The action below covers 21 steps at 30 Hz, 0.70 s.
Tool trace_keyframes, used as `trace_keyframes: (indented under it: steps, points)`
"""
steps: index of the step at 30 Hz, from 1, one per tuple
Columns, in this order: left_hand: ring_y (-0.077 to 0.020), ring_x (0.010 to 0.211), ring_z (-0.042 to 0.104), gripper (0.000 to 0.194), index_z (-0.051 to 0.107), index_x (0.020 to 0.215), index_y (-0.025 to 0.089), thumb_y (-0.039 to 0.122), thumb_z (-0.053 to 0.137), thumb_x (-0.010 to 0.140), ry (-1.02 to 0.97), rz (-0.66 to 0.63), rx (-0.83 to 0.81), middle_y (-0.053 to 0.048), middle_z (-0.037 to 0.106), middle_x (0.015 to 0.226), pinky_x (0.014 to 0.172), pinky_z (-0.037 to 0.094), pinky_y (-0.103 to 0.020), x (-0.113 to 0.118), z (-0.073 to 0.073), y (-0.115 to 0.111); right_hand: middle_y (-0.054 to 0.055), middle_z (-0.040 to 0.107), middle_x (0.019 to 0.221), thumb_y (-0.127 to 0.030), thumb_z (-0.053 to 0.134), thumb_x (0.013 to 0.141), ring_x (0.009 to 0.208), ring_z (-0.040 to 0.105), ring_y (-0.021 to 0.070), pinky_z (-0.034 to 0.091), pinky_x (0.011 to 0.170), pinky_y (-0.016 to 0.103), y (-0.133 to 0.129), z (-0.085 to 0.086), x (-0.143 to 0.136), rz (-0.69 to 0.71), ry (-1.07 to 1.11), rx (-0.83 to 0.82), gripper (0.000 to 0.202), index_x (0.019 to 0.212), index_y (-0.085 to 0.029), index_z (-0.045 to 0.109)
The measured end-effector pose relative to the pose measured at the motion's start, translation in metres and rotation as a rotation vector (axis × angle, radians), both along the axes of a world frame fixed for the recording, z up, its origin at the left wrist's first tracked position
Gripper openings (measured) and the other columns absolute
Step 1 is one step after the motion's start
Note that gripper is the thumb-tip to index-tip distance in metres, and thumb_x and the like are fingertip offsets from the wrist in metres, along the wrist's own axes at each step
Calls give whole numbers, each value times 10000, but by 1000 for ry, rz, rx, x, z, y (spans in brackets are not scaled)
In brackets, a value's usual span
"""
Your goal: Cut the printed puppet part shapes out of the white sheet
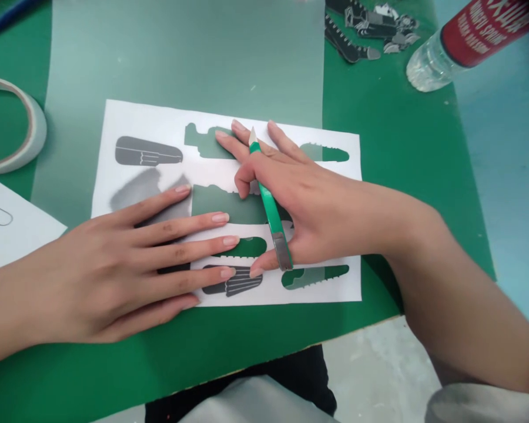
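My left hand [110, 264] lies flat on a white paper sheet [264, 173], fingers spread. Several cut-out openings in this sheet show the green surface beneath. Dark printed shapes [147, 151] are still part of the paper at the left and bottom. Over the sheet's right half is my right hand [291, 188], with a green-handled craft knife [270, 205] held in it. The knife's pointed blade tip aims away from me, and its metal end is toward me. Some fingertips of the right hand rest on or just above the paper.
A translucent sheet [185, 53] lies beneath the paper on the green mat [401, 153]. A tape roll [37, 132] and a drawn-on paper [13, 229] are at left. Dark cut-out pieces [352, 53] and a red-labelled bottle [432, 64] are at upper right.
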<state>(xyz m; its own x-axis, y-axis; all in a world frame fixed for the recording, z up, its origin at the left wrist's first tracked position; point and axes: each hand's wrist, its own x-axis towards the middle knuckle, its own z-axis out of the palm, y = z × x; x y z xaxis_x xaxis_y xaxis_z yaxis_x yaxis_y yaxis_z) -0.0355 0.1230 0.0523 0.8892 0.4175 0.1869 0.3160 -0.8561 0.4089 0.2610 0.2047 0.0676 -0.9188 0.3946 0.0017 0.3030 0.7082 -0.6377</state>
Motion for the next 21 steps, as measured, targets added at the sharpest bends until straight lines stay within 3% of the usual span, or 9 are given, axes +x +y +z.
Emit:
trace_keyframes:
  steps: [5, 14, 21]
  points:
    - [-274, 1567, 467, 453, 593, 1506, 321, 396, 521, 1065, 8, -3, 9, 36, 479, 1677, 1415, 115, -545, 0, -1, 1, 92, 611, 1276, -645, 746, 903, 1679, 171, 414, 38, 1369, 682, 3, 0, 0, 12, -8, 7, 969, 1657, -202, 330]
    - [-259, 1584, 440, 454, 576, 1510, 334, 401, 514, 1066, 25, 0, 17, 58, 490, 1668, 1415, 125, -541, 0, -1, 1, 81, 625, 1264, -691, 719, 901, 1679, 175, 403, 45, 1364, 678, 3, 0, 0, 8, -7, 9, 995, 1660, -185, 321]
    - [-267, 1582, 443, 461, 573, 1519, 332, 415, 520, 1069, 34, 3, 19, 42, 494, 1663, 1416, 121, -542, 0, 0, 2, 87, 622, 1347, -724, 691, 911, 1685, 145, 401, 47, 1360, 693, 3, 0, 0, -5, -4, 0, 859, 1561, -222, 440]
